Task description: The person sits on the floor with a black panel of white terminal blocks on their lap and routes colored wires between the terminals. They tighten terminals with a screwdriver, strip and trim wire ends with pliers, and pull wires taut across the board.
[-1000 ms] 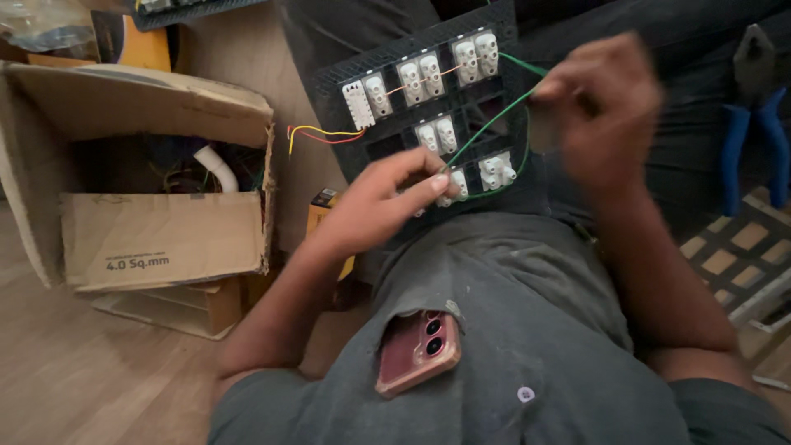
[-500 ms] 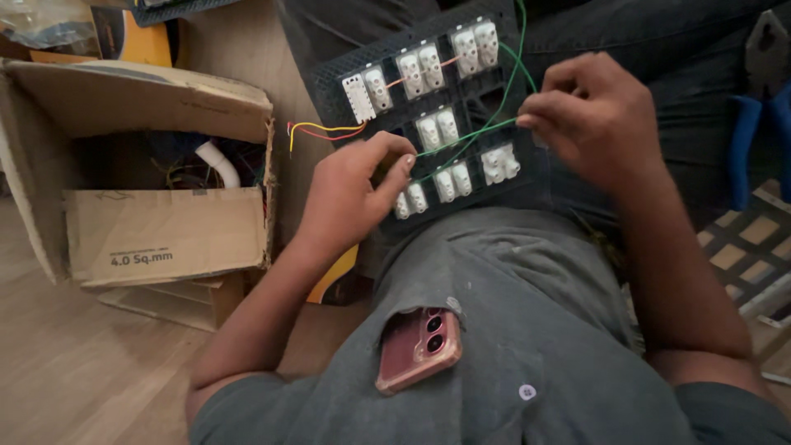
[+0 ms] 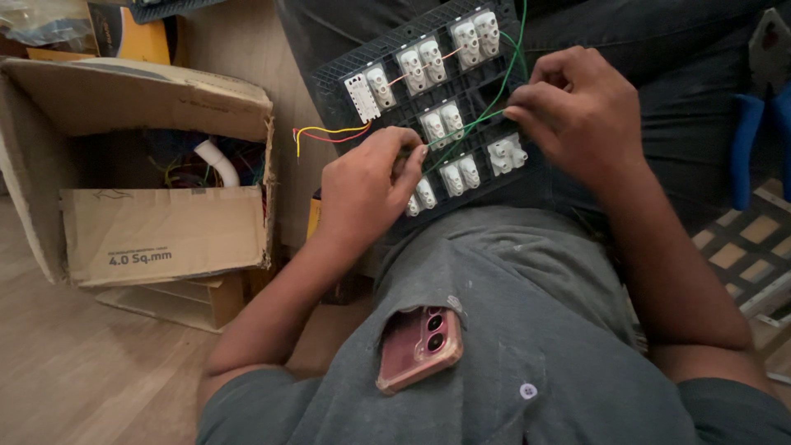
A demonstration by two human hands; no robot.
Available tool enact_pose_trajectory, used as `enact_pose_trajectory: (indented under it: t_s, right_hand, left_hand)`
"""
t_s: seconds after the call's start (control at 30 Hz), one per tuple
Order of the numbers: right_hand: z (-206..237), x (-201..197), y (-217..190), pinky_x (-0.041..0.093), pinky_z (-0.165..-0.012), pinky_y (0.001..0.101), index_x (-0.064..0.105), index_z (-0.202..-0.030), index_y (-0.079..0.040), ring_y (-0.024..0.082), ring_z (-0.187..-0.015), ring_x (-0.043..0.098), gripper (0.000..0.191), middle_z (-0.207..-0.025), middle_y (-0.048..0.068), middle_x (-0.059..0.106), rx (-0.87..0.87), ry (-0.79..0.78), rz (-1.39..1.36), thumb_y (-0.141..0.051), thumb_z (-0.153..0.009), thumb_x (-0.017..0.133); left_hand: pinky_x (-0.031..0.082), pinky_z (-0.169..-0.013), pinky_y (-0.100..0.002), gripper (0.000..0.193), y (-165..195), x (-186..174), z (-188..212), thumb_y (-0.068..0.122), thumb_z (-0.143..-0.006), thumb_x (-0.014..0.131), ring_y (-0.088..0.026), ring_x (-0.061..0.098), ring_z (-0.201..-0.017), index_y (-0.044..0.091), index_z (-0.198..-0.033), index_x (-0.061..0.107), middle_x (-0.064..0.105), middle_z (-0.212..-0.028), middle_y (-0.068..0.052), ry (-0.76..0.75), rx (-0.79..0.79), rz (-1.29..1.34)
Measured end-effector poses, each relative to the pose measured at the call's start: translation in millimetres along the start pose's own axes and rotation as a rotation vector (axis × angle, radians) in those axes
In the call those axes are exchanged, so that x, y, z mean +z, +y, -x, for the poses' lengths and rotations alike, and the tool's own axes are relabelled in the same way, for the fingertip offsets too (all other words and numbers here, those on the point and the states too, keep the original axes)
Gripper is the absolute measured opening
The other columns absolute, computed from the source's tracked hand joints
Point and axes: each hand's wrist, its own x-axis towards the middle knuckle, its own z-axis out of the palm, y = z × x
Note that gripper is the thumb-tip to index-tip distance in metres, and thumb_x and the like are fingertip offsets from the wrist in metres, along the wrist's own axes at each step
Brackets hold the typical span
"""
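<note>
A dark grid panel [image 3: 338,86] rests on my lap, its back side up, carrying several white switch modules [image 3: 442,124]. My left hand [image 3: 362,185] lies on the panel's lower left part, fingers pinched by a module where a green wire [image 3: 474,124] ends. My right hand [image 3: 577,111] sits at the panel's right side and pinches the same green wire, which runs up past the top modules. Red and yellow wires [image 3: 325,133] stick out from the panel's left edge.
An open cardboard box [image 3: 156,177] with wires and a white pipe bend inside stands on the wooden floor at left. Blue-handled pliers [image 3: 754,115] lie at right. A pink phone [image 3: 418,346] sits in my shirt pocket.
My right hand has come down from above the panel to its right side, drawing the green wire tighter. My left hand has shifted slightly up onto the lower modules.
</note>
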Motion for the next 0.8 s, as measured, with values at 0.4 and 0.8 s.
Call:
enact_pose_trajectory:
  t_s: [0.4,0.8]
  right_hand:
    - [2.6,1.4,-1.1,0.051,-0.079,0.0307,0.077,-0.104,-0.013,0.017,-0.091,0.063,0.014,-0.108,0.001,0.065,0.039,0.078,-0.131,-0.018,-0.096,0.087]
    - [5.9,9.4,5.3,0.050,-0.080,0.0326,0.077,-0.105,-0.015,0.015,-0.090,0.060,0.018,-0.107,0.000,0.065,0.005,0.017,0.008,-0.031,-0.103,0.086]
  left_hand:
    - [0.048,-0.056,-0.035,0.010,7.5,8.8,-0.9,0.025,-0.098,0.074,-0.018,0.065,-0.065,0.019,-0.106,0.074,0.062,-0.080,0.000,0.116,0.075,-0.093]
    - [0.049,-0.058,-0.034,0.008,8.7,8.6,-0.6,0.022,-0.097,0.074,-0.018,0.066,-0.068,0.018,-0.105,0.074,0.064,-0.084,0.001,0.131,0.085,-0.075]
